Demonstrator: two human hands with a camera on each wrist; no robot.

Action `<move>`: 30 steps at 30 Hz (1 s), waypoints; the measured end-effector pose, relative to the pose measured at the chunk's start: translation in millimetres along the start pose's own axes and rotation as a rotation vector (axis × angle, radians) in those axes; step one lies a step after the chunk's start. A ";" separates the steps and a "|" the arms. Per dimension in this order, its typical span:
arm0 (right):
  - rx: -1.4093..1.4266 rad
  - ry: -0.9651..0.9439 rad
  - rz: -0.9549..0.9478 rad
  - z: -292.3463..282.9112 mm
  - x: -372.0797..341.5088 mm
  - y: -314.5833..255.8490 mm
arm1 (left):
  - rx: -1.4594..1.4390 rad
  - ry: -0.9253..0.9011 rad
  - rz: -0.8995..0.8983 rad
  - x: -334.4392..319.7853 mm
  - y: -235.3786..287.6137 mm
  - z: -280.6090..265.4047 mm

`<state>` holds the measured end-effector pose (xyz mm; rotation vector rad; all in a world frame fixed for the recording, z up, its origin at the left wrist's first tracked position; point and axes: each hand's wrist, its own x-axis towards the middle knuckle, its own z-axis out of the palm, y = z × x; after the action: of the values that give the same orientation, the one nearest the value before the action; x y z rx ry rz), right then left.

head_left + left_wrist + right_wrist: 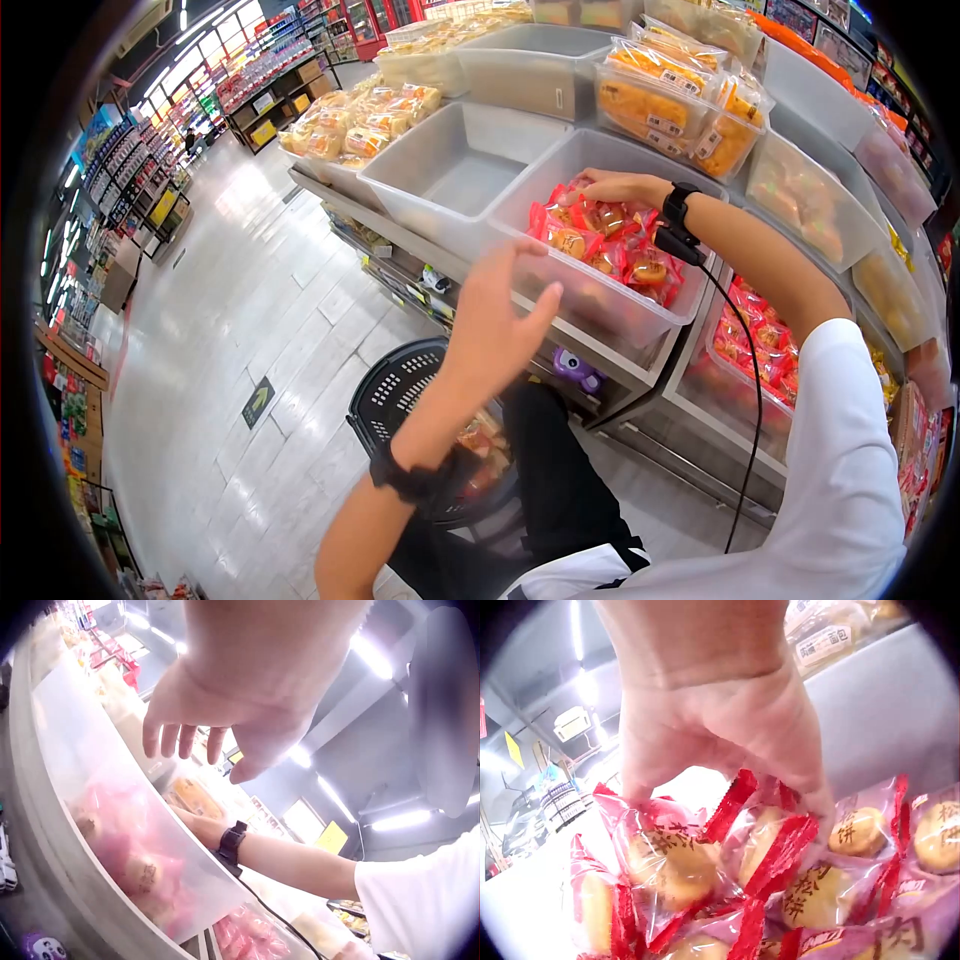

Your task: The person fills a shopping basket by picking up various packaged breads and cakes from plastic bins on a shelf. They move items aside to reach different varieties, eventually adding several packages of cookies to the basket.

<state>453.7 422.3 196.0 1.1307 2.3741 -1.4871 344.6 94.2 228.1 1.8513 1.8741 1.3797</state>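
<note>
My right hand (620, 188) reaches into a translucent bin (640, 325) of small round pastries in clear-and-red wrappers (605, 240). Up close in the right wrist view, its thumb and fingers curl down around wrapped pastries (671, 862) at the top of the pile; some fingertips are hidden behind the wrappers. In front of the same bin, my left hand (495, 315) hovers with its fingers spread loosely and nothing in them. The left wrist view shows this left hand (232, 727) with its fingers hanging relaxed above the bin's side.
A bare grey bin (450, 160) adjoins on the left, with bagged bread (375, 120) beyond it. Yellow packaged bread (655, 100) stands behind. More red packets (760, 335) fill a lower bin at right. A black shopping basket (385, 385) with packaged food sits by my legs. A cable (755, 400) trails from my right wrist.
</note>
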 end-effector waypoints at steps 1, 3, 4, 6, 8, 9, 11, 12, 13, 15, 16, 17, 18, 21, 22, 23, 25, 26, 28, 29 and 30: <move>0.002 0.000 0.000 -0.6 2.1 3.4 | -0.044 0.006 0.023 10.5 -3.3 2.4; 0.032 -0.018 -0.033 -2.0 2.7 5.2 | -0.070 0.008 0.032 27.6 -15.2 9.3; 0.034 -0.018 -0.034 -2.6 0.3 4.8 | -0.068 0.007 0.032 32.6 -22.3 13.5; -0.002 0.004 -0.025 -4.9 -8.1 1.4 | 0.019 0.000 0.106 45.2 -32.5 22.4; 0.059 0.028 -0.038 -4.1 12.1 19.5 | 0.064 -0.052 0.119 59.8 -41.1 30.6; 0.107 0.048 -0.059 -2.6 14.3 19.5 | 0.115 -0.089 0.130 68.2 -42.6 33.5; 0.079 0.071 -0.087 2.0 0.8 12.5 | 0.170 -0.123 0.146 82.0 -44.9 39.2; 0.041 0.082 -0.114 4.2 -6.7 6.2 | 0.223 -0.147 0.150 88.2 -47.1 42.0; 0.048 0.087 -0.109 3.6 -12.7 -3.0 | 0.221 -0.155 0.155 96.4 -49.5 44.6; -0.148 -0.082 -0.179 1.2 -16.2 -7.2 | 0.344 -0.315 0.074 112.0 -56.7 50.7; -0.144 -0.083 -0.172 2.9 -18.2 -7.5 | 0.338 -0.321 0.072 119.2 -60.5 52.2; -0.093 -0.112 -0.153 1.0 -19.6 -9.1 | 0.377 -0.434 -0.019 129.8 -63.7 52.9; -0.048 -0.139 -0.133 -4.0 -22.5 -11.7 | 0.413 -0.540 -0.109 139.0 -64.8 53.7; -0.045 -0.094 -0.148 -13.0 -32.3 -7.1 | 0.430 -0.685 -0.045 157.0 -73.3 61.1; -0.018 -0.106 -0.149 -13.9 -34.5 -3.6 | 0.425 -0.687 -0.039 163.1 -76.8 64.4; -0.007 -0.112 -0.160 -15.4 -36.1 -1.1 | 0.375 -0.813 -0.102 169.1 -74.5 64.5; -0.013 -0.110 -0.159 -20.4 -37.7 2.5 | 0.320 -0.936 -0.162 178.9 -70.9 66.5; -0.013 -0.113 -0.158 -20.4 -39.6 6.0 | 0.359 -0.975 -0.165 180.4 -72.4 71.1; -0.022 -0.106 -0.191 -24.1 -44.1 12.0 | 0.396 -1.019 -0.166 183.4 -76.1 78.4; -0.032 -0.101 -0.229 -22.8 -48.5 13.2 | 0.366 -1.035 -0.174 181.5 -74.0 78.7; -0.029 -0.104 -0.227 -22.4 -52.5 13.0 | 0.338 -1.047 -0.181 180.3 -71.9 77.4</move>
<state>505.7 415.9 222.2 0.7780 2.5103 -1.5291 307.7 299.7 220.1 1.8778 1.6238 -0.0624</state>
